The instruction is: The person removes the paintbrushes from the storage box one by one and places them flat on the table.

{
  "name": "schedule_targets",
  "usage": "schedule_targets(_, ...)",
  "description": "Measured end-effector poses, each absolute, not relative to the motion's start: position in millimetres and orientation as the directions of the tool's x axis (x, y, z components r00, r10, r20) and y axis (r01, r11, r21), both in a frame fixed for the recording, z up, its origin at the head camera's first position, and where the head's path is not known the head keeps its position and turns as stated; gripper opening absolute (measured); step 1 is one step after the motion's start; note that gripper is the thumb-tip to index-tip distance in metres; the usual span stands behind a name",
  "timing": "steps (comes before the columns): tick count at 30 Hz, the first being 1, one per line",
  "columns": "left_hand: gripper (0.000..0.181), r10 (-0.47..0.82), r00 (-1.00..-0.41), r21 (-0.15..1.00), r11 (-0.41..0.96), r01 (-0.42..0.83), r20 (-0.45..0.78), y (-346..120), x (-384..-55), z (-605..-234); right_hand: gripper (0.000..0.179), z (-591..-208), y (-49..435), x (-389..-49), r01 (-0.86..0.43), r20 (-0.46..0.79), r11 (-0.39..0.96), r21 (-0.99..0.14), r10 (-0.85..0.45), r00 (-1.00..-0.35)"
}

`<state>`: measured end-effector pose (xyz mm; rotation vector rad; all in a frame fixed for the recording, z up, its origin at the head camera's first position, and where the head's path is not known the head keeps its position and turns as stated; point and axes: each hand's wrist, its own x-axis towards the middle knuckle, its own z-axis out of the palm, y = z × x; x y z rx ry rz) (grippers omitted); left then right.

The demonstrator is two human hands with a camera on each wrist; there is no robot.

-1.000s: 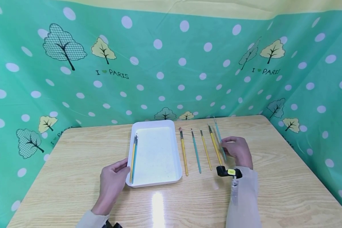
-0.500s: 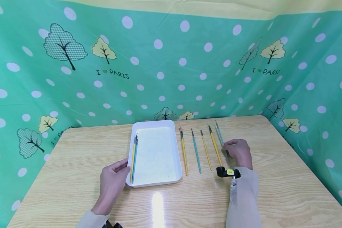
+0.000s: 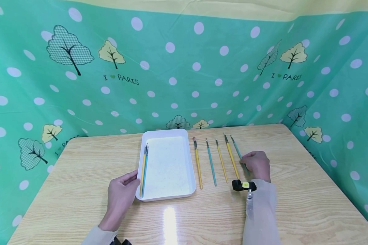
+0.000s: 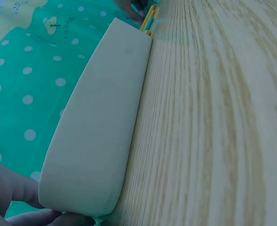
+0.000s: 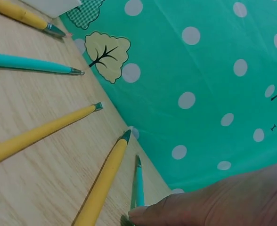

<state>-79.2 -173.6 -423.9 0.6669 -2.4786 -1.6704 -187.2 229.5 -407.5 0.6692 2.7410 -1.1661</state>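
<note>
My left hand (image 3: 122, 194) holds the white tray (image 3: 168, 163) at its lower left edge; in the left wrist view, fingers touch the near corner of its wall (image 4: 91, 117). Inside the tray, along its left side, lie a yellow paintbrush (image 3: 143, 172) and a teal one (image 3: 145, 173). At the right end of a row of brushes, my right hand (image 3: 257, 164) pinches a teal paintbrush (image 3: 236, 147) by its handle, bristles pointing to the back. The right wrist view shows this brush (image 5: 139, 186) under the thumb, close over the table; its lower handle is mostly hidden.
Between tray and right hand lie a yellow brush (image 3: 198, 166) with a wide head, a teal brush (image 3: 211, 163), a thin yellow brush (image 3: 221, 161) and a thicker yellow brush (image 3: 232, 156), roughly parallel. A green dotted curtain (image 3: 184, 85) hangs behind the wooden table (image 3: 95, 170).
My right hand has shifted slightly toward me, and the teal brush in it has come down and nearer, its bristle end swinging from upright to more slanted. Left hand and tray have stayed put.
</note>
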Motion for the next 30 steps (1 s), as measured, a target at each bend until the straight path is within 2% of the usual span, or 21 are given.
schedule_targets(5,0.038,-0.399,-0.900,0.897,0.311,-0.315,-0.178,-173.6,-79.4,-423.9,0.020,-407.4,227.9,-185.1,0.411,-0.216,0.641,-0.649,0.363,-0.906)
schedule_targets(22,0.038,-0.399,-0.899,0.894,0.312,-0.321,-0.183,-173.5,-79.3,-422.4,0.021,-401.8,225.1,-184.0,0.471,-0.268,0.641,-0.606,0.393,-0.880)
schedule_targets(26,0.038,-0.393,-0.902,0.895,0.315,-0.315,-0.179,-173.8,-79.2,-422.6,0.018,-399.7,220.9,-182.7,0.456,-0.214,0.634,-0.624,0.423,-0.881)
schedule_targets(30,0.038,-0.391,-0.903,0.895,0.316,-0.314,-0.179,-173.9,-78.9,-422.5,0.017,-396.7,214.0,-183.1,0.388,-0.125,0.629,-0.674,0.421,-0.898)
